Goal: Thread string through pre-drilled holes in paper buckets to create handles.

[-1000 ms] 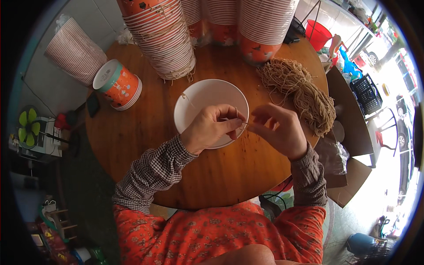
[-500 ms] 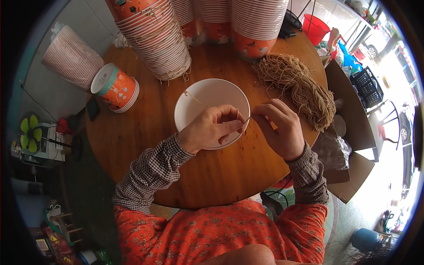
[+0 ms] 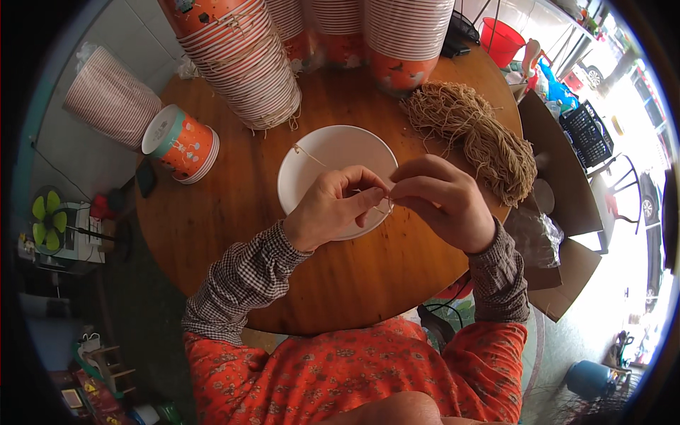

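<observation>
Toward four o'clock over the white bowl [image 3: 358, 147], left hand [image 3: 329, 205] and right hand [image 3: 457, 202] are pinching twine [image 3: 389, 206] nearly closed, apparently tying; the next move is likely requiring steady tension.

Bowl [image 3: 301, 177]: on table [image 3: 340, 290]
Cups [image 3: 190, 147]: left of bowl
Cup stacks [image 3: 407, 42]: behind bowl
String [image 3: 478, 134]: right of bowl, farther back
Carton [image 3: 567, 191]: right of bowl, past string

White bowl [image 3: 336, 150], tan string bundle [image 3: 476, 140], red floral garment [image 3: 347, 368]
</observation>
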A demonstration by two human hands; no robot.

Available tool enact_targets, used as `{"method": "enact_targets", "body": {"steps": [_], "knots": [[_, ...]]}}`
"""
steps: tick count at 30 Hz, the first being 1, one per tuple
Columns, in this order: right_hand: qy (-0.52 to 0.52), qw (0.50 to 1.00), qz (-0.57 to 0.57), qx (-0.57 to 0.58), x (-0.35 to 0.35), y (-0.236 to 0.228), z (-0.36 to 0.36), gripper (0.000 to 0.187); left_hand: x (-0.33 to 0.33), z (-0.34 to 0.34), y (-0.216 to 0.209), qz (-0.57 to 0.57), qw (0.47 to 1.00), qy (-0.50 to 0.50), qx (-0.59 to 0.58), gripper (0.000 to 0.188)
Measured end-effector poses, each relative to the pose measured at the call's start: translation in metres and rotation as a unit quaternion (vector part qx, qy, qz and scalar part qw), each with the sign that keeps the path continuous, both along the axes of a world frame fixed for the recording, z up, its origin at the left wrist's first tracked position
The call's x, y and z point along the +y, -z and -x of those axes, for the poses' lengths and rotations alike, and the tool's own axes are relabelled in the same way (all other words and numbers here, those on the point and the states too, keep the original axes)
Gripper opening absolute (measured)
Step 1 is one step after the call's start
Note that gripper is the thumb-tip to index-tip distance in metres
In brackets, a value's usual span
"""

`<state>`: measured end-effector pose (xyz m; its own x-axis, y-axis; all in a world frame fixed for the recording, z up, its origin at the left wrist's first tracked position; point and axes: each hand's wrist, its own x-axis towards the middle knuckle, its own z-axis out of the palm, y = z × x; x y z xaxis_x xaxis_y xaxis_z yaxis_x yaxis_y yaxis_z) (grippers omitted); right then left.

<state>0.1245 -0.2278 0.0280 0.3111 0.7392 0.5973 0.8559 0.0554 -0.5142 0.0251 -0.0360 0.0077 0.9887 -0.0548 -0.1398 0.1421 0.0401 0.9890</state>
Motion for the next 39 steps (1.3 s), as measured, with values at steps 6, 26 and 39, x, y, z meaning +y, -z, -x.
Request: {"method": "enact_targets", "body": {"steps": [6, 26, 39], "knots": [[-0.017, 0.996, -0.004, 0.090, 0.015, 0.005, 0.005, 0.009, -0.005, 0.004, 0.000, 0.086, 0.995, -0.040, -0.038, 0.021], [0.114, 0.964, 0.029, 0.237, 0.001, 0.020, 0.020, 0.011, -0.008, 0.007, 0.004, 0.097, 0.992, -0.065, -0.047, 0.018], [0.129, 0.949, -0.030, 0.287, 0.012, 0.041, 0.035, 0.007, -0.013, 0.011, 0.006, -0.115, 0.978, -0.082, -0.151, 0.012]]}}
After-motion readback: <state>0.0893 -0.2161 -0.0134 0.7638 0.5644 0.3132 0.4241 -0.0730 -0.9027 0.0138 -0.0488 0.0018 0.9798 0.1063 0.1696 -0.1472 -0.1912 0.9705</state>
